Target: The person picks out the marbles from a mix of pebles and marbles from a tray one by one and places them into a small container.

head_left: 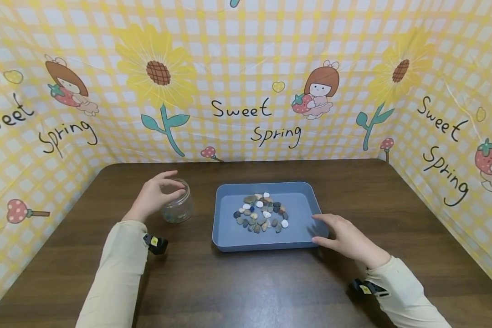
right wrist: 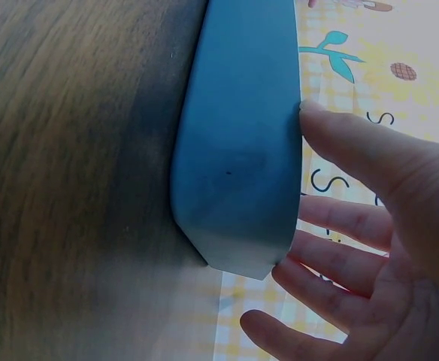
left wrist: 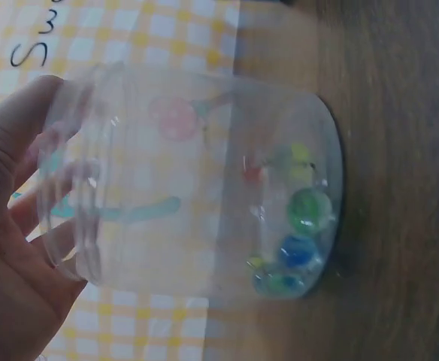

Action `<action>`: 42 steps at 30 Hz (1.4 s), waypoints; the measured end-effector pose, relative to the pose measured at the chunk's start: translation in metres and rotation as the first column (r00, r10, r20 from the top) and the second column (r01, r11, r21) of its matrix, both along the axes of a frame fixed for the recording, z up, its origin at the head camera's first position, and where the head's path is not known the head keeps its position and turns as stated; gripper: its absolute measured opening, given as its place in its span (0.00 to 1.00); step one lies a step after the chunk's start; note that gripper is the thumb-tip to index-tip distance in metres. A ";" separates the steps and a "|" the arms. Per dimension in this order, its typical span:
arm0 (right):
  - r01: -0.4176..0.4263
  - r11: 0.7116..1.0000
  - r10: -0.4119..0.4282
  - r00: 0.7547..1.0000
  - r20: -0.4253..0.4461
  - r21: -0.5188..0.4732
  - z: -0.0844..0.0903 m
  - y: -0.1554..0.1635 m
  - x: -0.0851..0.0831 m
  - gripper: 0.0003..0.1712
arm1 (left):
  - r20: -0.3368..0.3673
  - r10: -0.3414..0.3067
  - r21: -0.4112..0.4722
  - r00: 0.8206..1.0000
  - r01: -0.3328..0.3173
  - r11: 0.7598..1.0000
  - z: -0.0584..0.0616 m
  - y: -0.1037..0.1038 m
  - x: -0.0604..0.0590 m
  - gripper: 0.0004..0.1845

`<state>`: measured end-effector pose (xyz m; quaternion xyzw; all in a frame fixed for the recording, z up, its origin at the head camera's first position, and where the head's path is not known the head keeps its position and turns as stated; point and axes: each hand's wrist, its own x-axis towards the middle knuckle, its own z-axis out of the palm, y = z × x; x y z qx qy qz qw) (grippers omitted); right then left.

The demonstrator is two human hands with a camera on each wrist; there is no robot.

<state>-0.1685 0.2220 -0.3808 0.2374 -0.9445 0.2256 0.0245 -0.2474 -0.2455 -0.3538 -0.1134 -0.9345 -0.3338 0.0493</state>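
My left hand (head_left: 153,196) hovers at the mouth of a clear jar (head_left: 177,212), its thumb and fingers spread around the rim. In the left wrist view some of these fingers show through the clear neck. Several colored marbles (left wrist: 310,209), among them green and blue ones, lie at the jar's bottom. A blue tray (head_left: 301,232) stands to the right, with several pebbles (head_left: 258,225) and a small dark-blue piece among them. At the tray's right front corner is my right hand (head_left: 348,239), fingers loosely extended and the thumb right at the rim.
The brown wooden table (head_left: 246,287) carries the jar and tray. A yellow checked cloth (head_left: 238,54) with printed flowers and figures rises behind the table and along both sides. Each wrist wears a small black camera (head_left: 157,244).
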 end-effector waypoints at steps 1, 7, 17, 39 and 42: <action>0.000 1.000 0.000 1.000 0.001 0.000 0.000 0.000 0.000 0.31 | -0.002 -0.001 -0.001 1.000 0.001 1.000 0.001 0.002 0.000 0.13; 0.000 1.000 0.000 1.000 0.003 0.000 0.001 0.000 -0.001 0.32 | -0.063 -0.030 0.015 0.998 0.031 0.999 0.015 0.018 0.001 0.13; 0.001 1.000 -0.001 1.000 0.004 0.001 0.002 -0.001 -0.002 0.31 | -0.101 -0.161 0.056 0.982 0.167 0.984 0.029 0.055 -0.003 0.11; -0.002 1.000 0.002 1.000 0.005 0.008 0.001 0.000 -0.001 0.31 | -0.057 -0.355 0.087 0.933 0.359 0.929 0.017 0.135 -0.021 0.09; 0.001 1.000 -0.001 1.000 0.006 0.005 0.001 0.000 -0.001 0.32 | -0.052 -0.365 0.115 0.930 0.369 0.922 0.016 0.142 -0.024 0.09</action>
